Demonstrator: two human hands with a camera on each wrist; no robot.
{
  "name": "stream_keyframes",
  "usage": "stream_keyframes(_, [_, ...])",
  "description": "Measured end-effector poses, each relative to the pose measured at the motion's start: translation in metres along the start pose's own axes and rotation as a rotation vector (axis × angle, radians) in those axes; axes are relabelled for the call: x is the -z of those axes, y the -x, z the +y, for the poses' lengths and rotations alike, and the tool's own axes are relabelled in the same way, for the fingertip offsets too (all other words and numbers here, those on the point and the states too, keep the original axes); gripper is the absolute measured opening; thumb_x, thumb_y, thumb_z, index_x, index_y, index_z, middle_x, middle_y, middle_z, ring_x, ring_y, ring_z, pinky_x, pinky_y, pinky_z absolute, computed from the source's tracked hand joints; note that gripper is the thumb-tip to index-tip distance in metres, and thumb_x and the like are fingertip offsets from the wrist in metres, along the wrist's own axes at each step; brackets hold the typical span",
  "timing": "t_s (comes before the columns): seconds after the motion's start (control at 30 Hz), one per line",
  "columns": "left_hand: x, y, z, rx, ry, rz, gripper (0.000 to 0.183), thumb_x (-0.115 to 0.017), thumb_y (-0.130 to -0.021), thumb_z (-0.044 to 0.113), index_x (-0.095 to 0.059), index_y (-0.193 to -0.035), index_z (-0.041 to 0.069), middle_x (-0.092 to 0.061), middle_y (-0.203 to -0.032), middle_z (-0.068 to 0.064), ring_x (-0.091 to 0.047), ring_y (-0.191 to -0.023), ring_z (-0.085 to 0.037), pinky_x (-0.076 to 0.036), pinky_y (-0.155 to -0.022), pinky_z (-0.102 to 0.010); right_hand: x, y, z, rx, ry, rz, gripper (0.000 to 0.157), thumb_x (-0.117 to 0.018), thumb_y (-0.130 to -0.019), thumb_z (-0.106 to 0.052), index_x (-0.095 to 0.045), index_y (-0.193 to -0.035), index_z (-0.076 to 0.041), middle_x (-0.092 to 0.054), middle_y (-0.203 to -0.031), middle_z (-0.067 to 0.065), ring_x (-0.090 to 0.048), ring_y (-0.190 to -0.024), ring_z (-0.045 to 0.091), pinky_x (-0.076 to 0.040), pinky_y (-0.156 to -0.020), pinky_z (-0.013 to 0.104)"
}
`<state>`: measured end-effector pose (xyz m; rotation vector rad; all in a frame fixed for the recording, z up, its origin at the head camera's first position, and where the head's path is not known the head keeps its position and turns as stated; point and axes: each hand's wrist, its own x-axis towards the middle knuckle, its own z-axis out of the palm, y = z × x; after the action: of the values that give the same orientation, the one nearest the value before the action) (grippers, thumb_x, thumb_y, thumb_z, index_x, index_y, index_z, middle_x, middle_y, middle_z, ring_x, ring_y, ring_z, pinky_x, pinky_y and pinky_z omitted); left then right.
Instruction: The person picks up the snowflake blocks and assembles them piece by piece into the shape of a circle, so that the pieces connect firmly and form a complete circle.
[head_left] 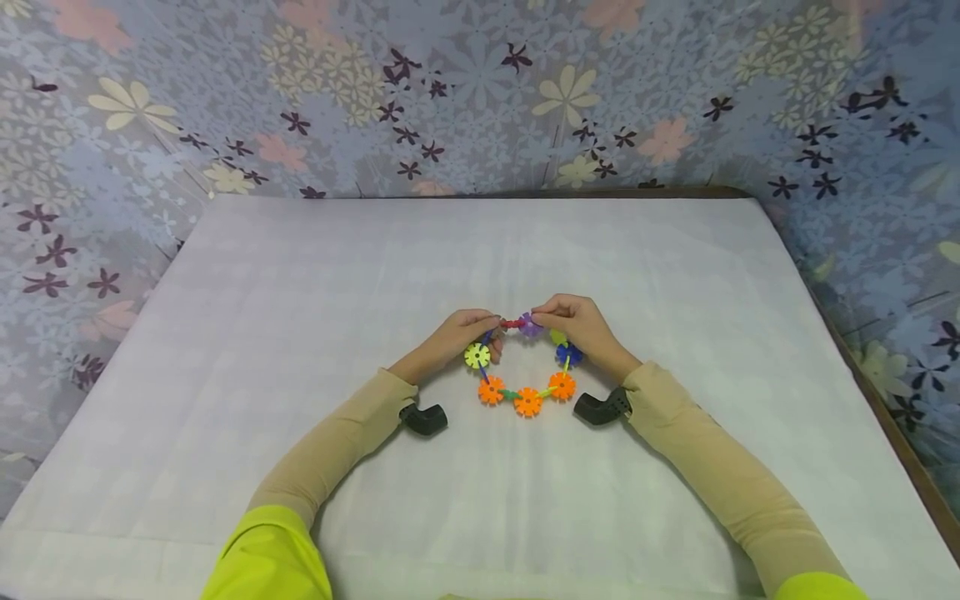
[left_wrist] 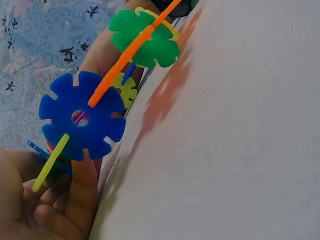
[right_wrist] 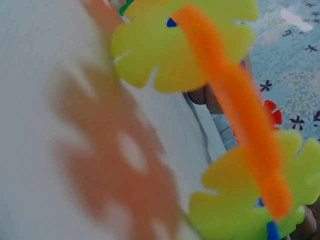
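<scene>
A ring of interlocking notched plastic discs (head_left: 528,402) hangs between both hands over the white cloth. At its far side my left hand (head_left: 459,333) pinches the ring beside a red disc (head_left: 513,324) seen edge-on. My right hand (head_left: 585,325) pinches a purple disc (head_left: 530,325) just right of it. In the left wrist view a blue disc (left_wrist: 95,120) hides part of my left hand (left_wrist: 60,205). A green disc (left_wrist: 155,45) lies beyond it. Yellow discs (right_wrist: 180,55) and an edge-on orange disc (right_wrist: 245,115) fill the right wrist view, hiding most of the right hand.
The white cloth (head_left: 300,275) covers the table, whose dark edge (head_left: 877,408) shows at the right. Flowered wall covering (head_left: 480,108) stands behind it. A black wrist camera (head_left: 426,419) sits at the left cuff, another black wrist camera (head_left: 600,408) at the right.
</scene>
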<state>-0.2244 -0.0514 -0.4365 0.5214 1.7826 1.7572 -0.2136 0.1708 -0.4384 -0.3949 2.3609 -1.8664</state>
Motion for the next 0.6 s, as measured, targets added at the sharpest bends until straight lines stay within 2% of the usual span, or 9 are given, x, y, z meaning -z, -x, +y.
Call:
stream_keyframes(0.13, [-0.001,0.000,0.002,-0.001,-0.011,0.034,0.031,-0.040,-0.097,0.015,-0.054,-0.093,-0.012,-0.060,-0.073,-0.012,-0.061,-0.062,-0.019,-0.049,-0.065,-0.034,0.002,0.000,0.001,0.020,0.012,-0.011,0.024,-0.059,-0.088,-0.019,-0.064,-0.099,0.001,-0.064,-0.096,0.009,-0.056,-0.087,0.018,-0.042,-0.077,0.031])
stream_keyframes(0.23, [-0.002,0.001,0.002,0.001,0.010,0.053,0.031,-0.040,-0.097,0.015,-0.053,-0.093,-0.012,-0.060,-0.073,-0.013,-0.060,-0.062,-0.019,-0.049,-0.064,-0.032,0.006,-0.001,0.000,0.029,0.068,-0.037,0.030,-0.053,-0.091,-0.024,-0.061,-0.108,-0.001,-0.060,-0.104,0.011,-0.053,-0.085,0.022,-0.042,-0.073,0.034])
stream_keyframes(0.33, [-0.003,0.000,0.002,0.007,0.044,0.065,0.029,-0.040,-0.097,0.014,-0.052,-0.094,-0.012,-0.059,-0.074,-0.013,-0.060,-0.061,-0.018,-0.049,-0.064,-0.030,0.014,-0.002,-0.004,0.015,0.192,-0.053,0.033,-0.050,-0.092,-0.028,-0.059,-0.110,-0.002,-0.058,-0.103,0.011,-0.052,-0.082,0.024,-0.042,-0.070,0.034])
stream_keyframes(0.4, [-0.003,0.000,0.001,0.007,0.063,0.073,0.029,-0.040,-0.097,0.014,-0.052,-0.094,-0.012,-0.059,-0.074,-0.013,-0.060,-0.061,-0.019,-0.049,-0.064,-0.030,0.022,-0.004,-0.009,-0.020,0.307,-0.080,0.033,-0.052,-0.091,-0.032,-0.059,-0.103,-0.003,-0.058,-0.095,0.010,-0.050,-0.077,0.023,-0.041,-0.067,0.033])
stream_keyframes(0.47, [-0.003,-0.001,0.000,0.009,0.064,0.086,0.029,-0.040,-0.097,0.015,-0.052,-0.094,-0.011,-0.059,-0.073,-0.013,-0.060,-0.062,-0.019,-0.049,-0.063,-0.030,0.030,-0.004,-0.015,-0.072,0.433,-0.157,0.031,-0.058,-0.087,-0.035,-0.057,-0.091,-0.004,-0.055,-0.083,0.008,-0.047,-0.071,0.020,-0.038,-0.064,0.031])
stream_keyframes(0.53, [-0.003,-0.001,0.000,0.013,0.058,0.098,0.029,-0.039,-0.097,0.015,-0.052,-0.093,-0.010,-0.059,-0.073,-0.012,-0.060,-0.062,-0.018,-0.049,-0.063,-0.029,0.037,-0.002,-0.021,-0.115,0.534,-0.289,0.031,-0.063,-0.083,-0.036,-0.053,-0.082,-0.006,-0.050,-0.073,0.005,-0.043,-0.066,0.018,-0.035,-0.060,0.030])
stream_keyframes(0.6, [-0.003,-0.001,0.000,0.018,0.053,0.106,0.028,-0.039,-0.097,0.015,-0.052,-0.093,-0.010,-0.058,-0.073,-0.012,-0.060,-0.062,-0.019,-0.048,-0.062,-0.029,0.041,-0.001,-0.026,-0.125,0.587,-0.420,0.031,-0.066,-0.081,-0.032,-0.049,-0.077,-0.008,-0.045,-0.066,0.003,-0.039,-0.060,0.017,-0.031,-0.057,0.030])
